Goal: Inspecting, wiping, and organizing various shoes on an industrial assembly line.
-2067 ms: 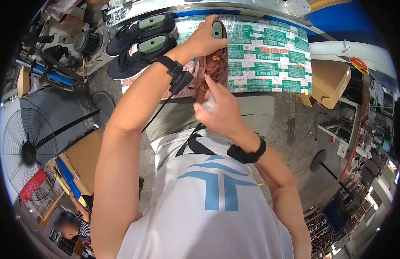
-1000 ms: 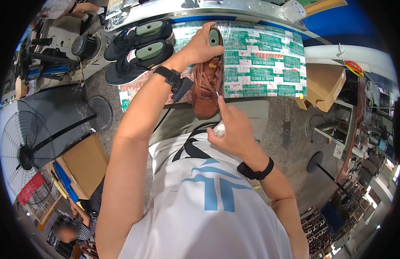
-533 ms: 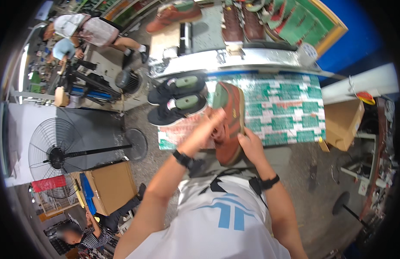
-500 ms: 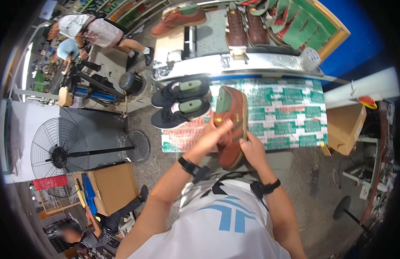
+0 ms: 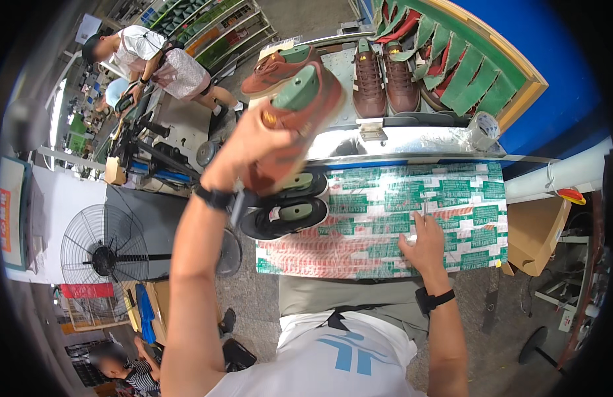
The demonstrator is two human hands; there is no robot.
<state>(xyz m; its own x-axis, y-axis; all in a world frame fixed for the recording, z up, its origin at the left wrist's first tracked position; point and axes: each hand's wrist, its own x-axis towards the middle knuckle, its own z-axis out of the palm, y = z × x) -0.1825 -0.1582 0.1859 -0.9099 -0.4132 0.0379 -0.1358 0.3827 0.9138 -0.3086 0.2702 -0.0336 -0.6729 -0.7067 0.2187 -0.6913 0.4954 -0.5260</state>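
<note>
My left hand (image 5: 257,142) is raised at the front left, wrapped around a reddish-brown shoe (image 5: 296,122) with a green insert in its opening. The shoe is tilted and slightly blurred. My right hand (image 5: 425,245) is low over the worktable (image 5: 379,245), thumb and fingers apart. By its fingertips are a thin, shiny sliver and a small pale spot, too small to make out. Two black shoes (image 5: 286,215) with green inserts stand at the table's left end, below the held shoe.
Behind the table, a metal-edged bench (image 5: 339,142) bears a brown shoe (image 5: 273,69), a dark brown pair (image 5: 386,79) and a tape roll (image 5: 482,129). Green flaps (image 5: 475,69) hang at the back right. A cardboard box (image 5: 538,231) stands right, a fan (image 5: 104,255) left. Two people are at the left.
My left hand has lifted the brown shoe up and left, toward the bench. My right hand has let go of it and moved right, over the table.
</note>
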